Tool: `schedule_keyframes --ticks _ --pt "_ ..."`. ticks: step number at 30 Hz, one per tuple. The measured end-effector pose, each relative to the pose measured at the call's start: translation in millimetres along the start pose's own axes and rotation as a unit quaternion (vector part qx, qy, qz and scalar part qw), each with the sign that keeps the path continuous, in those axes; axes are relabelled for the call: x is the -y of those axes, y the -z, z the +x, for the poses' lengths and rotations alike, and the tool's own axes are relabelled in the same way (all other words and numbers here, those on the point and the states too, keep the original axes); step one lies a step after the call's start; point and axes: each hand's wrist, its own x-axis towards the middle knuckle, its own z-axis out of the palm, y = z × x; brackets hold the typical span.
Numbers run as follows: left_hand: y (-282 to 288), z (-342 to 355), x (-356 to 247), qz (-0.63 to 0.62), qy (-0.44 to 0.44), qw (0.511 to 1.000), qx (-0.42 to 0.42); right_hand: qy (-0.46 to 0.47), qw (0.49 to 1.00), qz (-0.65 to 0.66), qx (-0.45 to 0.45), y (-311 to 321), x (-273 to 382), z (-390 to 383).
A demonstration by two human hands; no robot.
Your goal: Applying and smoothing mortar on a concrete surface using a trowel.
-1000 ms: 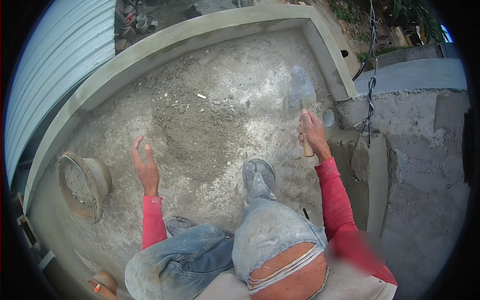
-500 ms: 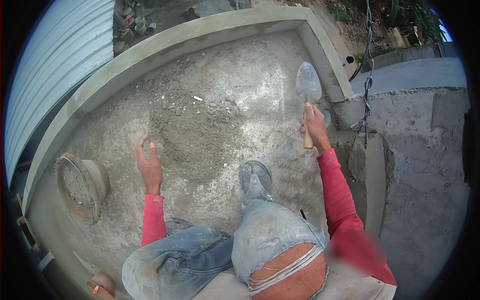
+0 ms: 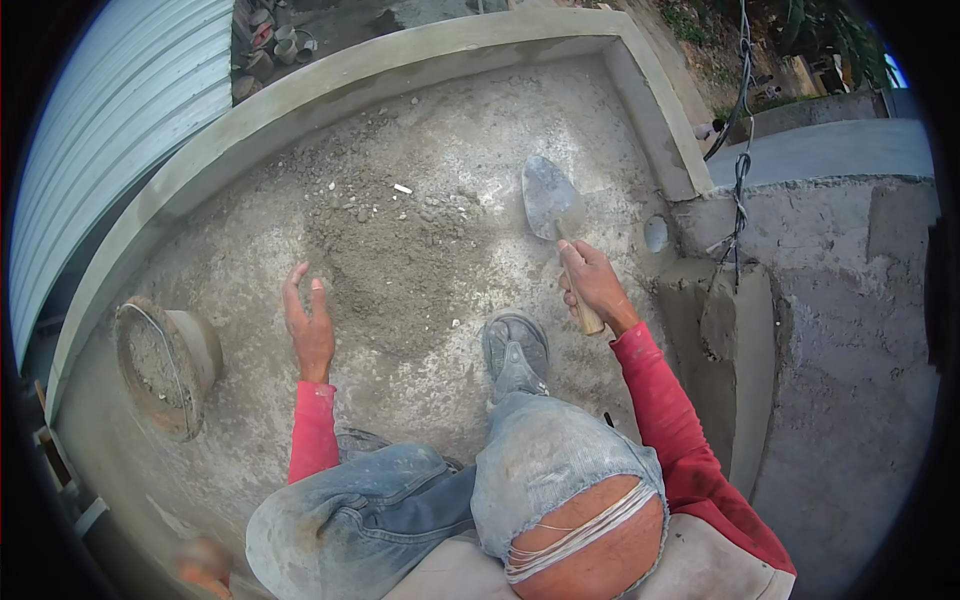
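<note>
My right hand (image 3: 590, 280) grips the wooden handle of a pointed metal trowel (image 3: 548, 195), its blade held over the concrete floor right of a grey pile of gritty mortar (image 3: 390, 270). My left hand (image 3: 310, 325) is open, fingers curved and apart, at the left edge of the pile with nothing in it. Small white bits lie on the pile. A bucket (image 3: 190, 355) with grey material inside and a wire handle lies tipped at the left.
A low concrete parapet (image 3: 450, 40) curves round the floor, with corrugated metal sheeting (image 3: 110, 140) beyond it at the left. A plastered block (image 3: 710, 350), a rough wall (image 3: 840, 320) and dangling cables (image 3: 740, 200) are at the right. My feet and knees fill the lower middle.
My right hand has moved left and down, swinging the trowel blade leftward toward the pile. My left hand has shifted slightly up, still open.
</note>
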Motion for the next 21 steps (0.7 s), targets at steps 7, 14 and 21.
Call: schedule_keyframes --ticks 7,14,21 --pt "-18 -7 11 -0.014 0.027 0.999 -0.012 -0.008 0.995 0.006 -0.096 -52 -39 -7" --pt "-24 -8 4 -0.04 0.01 0.999 -0.015 0.099 0.976 -0.188 -0.054 -41 28 21" --pt "-43 1 4 -0.024 -0.016 1.0 -0.008 0.183 0.937 -0.292 0.051 -100 18 53"
